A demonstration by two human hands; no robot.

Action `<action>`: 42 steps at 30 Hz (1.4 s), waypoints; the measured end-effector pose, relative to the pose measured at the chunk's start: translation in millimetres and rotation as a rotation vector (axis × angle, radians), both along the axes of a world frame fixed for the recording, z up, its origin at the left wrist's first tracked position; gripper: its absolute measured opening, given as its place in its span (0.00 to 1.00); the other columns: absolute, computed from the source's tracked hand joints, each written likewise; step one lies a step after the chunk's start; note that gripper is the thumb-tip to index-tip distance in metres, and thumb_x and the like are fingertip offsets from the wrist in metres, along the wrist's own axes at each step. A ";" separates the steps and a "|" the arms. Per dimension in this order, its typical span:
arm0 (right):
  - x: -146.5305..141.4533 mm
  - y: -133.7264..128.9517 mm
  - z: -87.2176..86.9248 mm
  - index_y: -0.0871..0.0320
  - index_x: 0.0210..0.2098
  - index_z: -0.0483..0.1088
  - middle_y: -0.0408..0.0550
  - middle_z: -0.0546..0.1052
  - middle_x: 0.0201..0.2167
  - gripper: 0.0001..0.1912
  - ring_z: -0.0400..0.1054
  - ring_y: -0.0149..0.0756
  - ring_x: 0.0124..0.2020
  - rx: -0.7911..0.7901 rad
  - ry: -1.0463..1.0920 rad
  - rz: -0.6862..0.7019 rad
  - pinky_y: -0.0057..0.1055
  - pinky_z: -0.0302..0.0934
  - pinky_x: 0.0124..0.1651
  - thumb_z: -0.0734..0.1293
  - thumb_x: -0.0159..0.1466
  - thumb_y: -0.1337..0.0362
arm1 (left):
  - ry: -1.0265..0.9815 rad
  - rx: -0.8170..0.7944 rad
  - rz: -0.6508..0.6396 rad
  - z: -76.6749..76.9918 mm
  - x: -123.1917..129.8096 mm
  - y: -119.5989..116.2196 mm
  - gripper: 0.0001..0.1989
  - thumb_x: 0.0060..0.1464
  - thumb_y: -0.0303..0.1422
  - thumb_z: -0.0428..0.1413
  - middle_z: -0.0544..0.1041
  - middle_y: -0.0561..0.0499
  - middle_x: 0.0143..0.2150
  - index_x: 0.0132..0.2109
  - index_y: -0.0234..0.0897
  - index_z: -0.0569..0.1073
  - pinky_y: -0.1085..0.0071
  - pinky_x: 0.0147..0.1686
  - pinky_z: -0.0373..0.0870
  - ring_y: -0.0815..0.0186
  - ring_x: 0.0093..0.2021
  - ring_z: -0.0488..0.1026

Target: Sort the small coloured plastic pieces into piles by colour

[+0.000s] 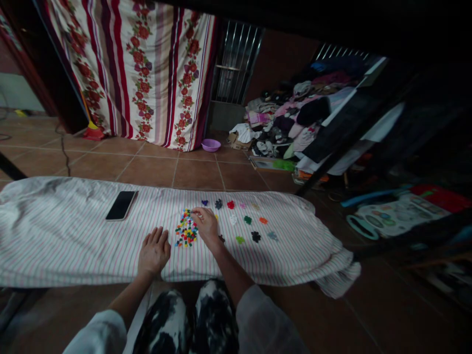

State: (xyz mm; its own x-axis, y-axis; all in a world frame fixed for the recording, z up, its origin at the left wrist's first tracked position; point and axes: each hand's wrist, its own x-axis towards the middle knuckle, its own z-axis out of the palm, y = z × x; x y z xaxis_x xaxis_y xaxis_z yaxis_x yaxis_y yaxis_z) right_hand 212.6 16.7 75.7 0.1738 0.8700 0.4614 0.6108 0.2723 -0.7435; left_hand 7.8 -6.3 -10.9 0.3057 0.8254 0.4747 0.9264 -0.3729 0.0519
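Observation:
A mixed pile of small coloured pieces lies on a striped cloth. Over the pile's upper right edge is my right hand, its fingers pinched together; what is between the fingertips is too small to make out. My left hand rests flat on the cloth left of the pile, fingers stretched out and holding nothing. To the right, small heaps sorted by colour sit in rows, among them a red heap, a dark green heap, an orange heap and a black heap. My right hand partly hides a yellow heap.
A phone lies on the cloth at left. Beyond, on the tiled floor, stand a purple basin and a red dustpan beside a floral curtain. A large clothes pile fills the back right.

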 end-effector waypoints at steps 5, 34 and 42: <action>23.1 -15.4 -7.1 0.53 0.35 0.76 0.44 0.79 0.36 0.05 0.69 0.35 0.41 -0.004 -0.037 -0.047 0.31 0.63 0.45 0.66 0.62 0.66 | 0.035 0.000 -0.001 1.7 -1.5 -0.8 0.20 0.60 0.31 0.44 0.73 0.39 0.58 0.54 0.31 0.73 0.57 0.59 0.61 0.53 0.61 0.67; 149.3 -53.4 -51.1 0.55 0.37 0.75 0.46 0.80 0.33 0.08 0.74 0.35 0.36 -0.071 0.146 -0.388 0.31 0.67 0.43 0.64 0.61 0.63 | 0.039 -0.174 0.064 24.2 8.4 -1.4 0.19 0.59 0.35 0.42 0.72 0.39 0.54 0.50 0.35 0.71 0.56 0.48 0.65 0.52 0.52 0.70; 205.5 -24.8 -42.1 0.54 0.37 0.75 0.45 0.80 0.33 0.09 0.74 0.34 0.36 -0.181 0.074 -0.539 0.29 0.65 0.44 0.64 0.60 0.64 | -0.003 -0.139 0.057 22.2 9.9 0.5 0.19 0.57 0.33 0.44 0.73 0.37 0.54 0.49 0.34 0.73 0.54 0.48 0.66 0.51 0.52 0.70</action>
